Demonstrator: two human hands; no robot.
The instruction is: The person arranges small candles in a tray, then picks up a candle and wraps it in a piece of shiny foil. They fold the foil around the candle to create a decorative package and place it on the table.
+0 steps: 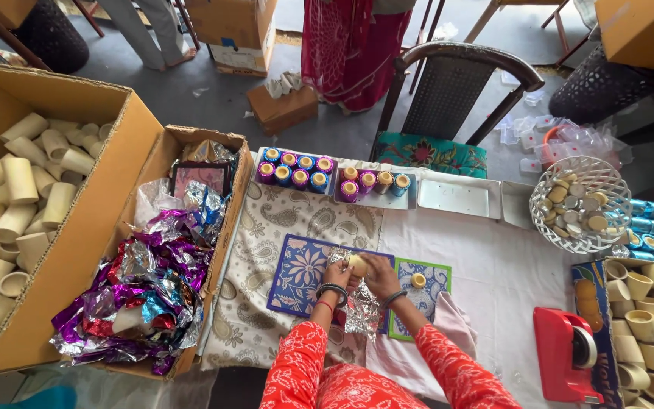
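My left hand [337, 273] and my right hand [378, 274] meet over the table, both gripping a small cream tube [357, 264] partly wrapped in a silver foil sheet [360, 307] that hangs down from it. Under the hands lies a blue floral mat [297, 274]. A green-edged mat [433, 284] to the right carries one small yellow cap [418, 280]. Both forearms wear red patterned sleeves and bracelets.
A box of coloured foil sheets [149, 276] and a big carton of cream tubes [17, 204] stand left. White trays [459, 198] at the back hold foil-wrapped tubes [295, 168]. A white wire basket [580, 204], red tape dispenser [569, 356] and another tube box [649, 326] sit right. A chair [448, 98] and a standing person [350, 45] are behind.
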